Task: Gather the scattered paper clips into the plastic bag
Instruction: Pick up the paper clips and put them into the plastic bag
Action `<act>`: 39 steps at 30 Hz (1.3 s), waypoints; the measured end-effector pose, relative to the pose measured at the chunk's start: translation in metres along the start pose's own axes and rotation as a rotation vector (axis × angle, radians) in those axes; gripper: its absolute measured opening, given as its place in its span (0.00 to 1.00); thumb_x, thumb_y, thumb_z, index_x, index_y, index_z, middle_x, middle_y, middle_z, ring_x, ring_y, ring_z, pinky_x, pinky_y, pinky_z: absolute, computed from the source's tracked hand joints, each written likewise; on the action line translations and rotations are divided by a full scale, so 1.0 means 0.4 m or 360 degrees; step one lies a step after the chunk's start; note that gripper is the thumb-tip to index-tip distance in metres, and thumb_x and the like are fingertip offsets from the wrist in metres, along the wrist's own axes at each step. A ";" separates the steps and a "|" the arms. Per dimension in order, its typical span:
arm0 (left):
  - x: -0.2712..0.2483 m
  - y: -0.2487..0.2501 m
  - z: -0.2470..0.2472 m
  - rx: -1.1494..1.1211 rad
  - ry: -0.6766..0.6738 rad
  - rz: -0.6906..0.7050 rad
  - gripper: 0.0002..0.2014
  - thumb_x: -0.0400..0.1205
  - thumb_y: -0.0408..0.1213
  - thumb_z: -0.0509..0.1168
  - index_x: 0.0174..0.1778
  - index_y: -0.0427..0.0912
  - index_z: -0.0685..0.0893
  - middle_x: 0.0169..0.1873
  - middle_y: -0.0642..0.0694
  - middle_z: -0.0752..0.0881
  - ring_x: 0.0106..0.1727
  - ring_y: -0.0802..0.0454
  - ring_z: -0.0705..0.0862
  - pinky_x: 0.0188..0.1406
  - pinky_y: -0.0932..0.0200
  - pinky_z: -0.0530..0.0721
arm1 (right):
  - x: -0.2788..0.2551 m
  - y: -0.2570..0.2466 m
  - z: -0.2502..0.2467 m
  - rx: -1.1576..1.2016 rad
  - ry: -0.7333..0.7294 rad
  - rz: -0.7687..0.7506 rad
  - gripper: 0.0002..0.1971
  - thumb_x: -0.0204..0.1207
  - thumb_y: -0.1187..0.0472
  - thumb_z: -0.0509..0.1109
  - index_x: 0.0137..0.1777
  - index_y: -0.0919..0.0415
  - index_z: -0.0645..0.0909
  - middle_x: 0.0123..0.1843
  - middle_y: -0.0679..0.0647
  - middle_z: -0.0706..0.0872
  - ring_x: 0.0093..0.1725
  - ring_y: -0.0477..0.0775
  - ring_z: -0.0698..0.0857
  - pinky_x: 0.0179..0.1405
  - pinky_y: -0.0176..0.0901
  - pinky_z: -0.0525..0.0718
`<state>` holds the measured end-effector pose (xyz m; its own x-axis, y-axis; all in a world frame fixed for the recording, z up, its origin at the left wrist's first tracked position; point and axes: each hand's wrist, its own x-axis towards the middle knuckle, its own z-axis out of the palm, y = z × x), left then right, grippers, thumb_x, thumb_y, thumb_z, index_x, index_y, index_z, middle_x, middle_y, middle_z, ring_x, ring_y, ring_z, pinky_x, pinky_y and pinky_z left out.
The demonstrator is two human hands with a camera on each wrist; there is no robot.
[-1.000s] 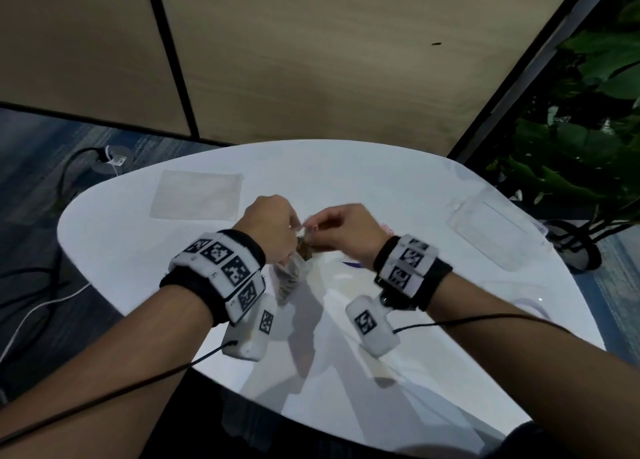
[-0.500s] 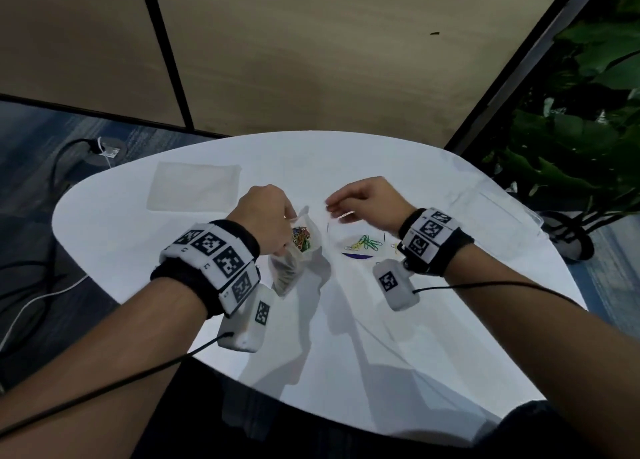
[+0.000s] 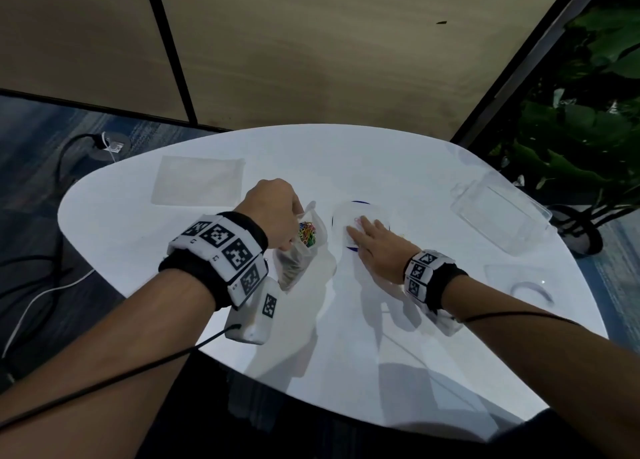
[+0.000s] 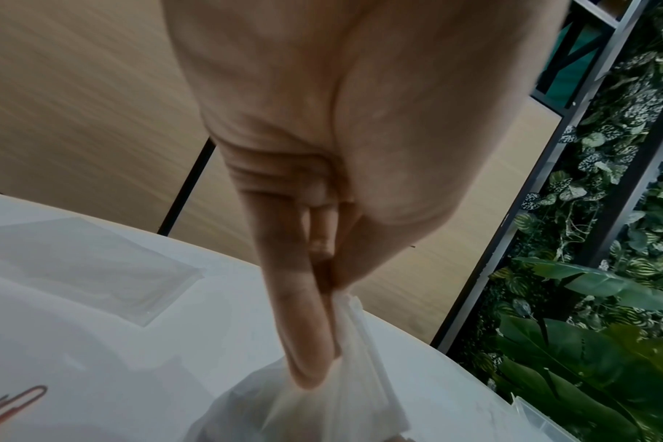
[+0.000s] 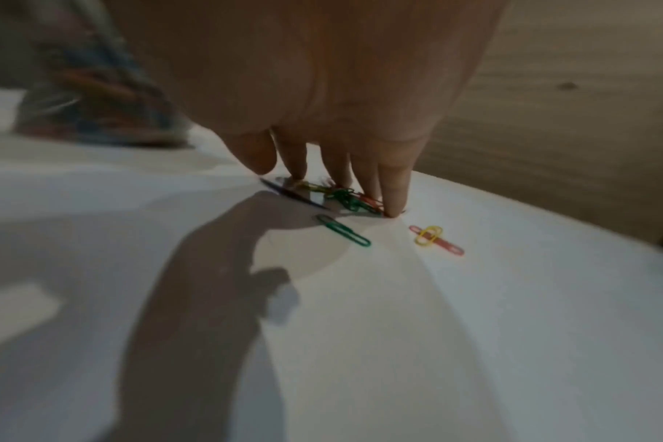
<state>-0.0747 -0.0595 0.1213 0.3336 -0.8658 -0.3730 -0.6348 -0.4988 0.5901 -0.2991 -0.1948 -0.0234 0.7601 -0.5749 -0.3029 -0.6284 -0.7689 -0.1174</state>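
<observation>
Head view: left hand is pinching the plastic bag rim; right hand, fingers extended, is pressing fingertips onto clustered paper clips on the white table.

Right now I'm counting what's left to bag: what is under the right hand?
Under the right hand's fingertips lies a small cluster of paper clips, green, red and yellow, on the table. How many cannot be counted, since the fingers cover part of it.

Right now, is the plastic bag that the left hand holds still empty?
No, the plastic bag pinched at its rim by the left hand already holds a bunch of coloured paper clips.
</observation>
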 end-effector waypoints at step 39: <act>-0.015 -0.003 -0.011 -0.0029 0.0031 -0.0049 0.13 0.81 0.23 0.67 0.57 0.37 0.91 0.38 0.39 0.93 0.39 0.43 0.95 0.47 0.47 0.94 | -0.021 -0.218 -0.270 0.1652 0.0449 0.0219 0.08 0.79 0.69 0.69 0.52 0.64 0.89 0.45 0.57 0.92 0.40 0.56 0.93 0.44 0.48 0.92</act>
<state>-0.0729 -0.0540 0.1258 0.3661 -0.8506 -0.3774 -0.6112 -0.5256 0.5917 -0.2329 -0.1532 0.0917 0.5996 -0.7838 -0.1616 -0.4439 -0.1576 -0.8821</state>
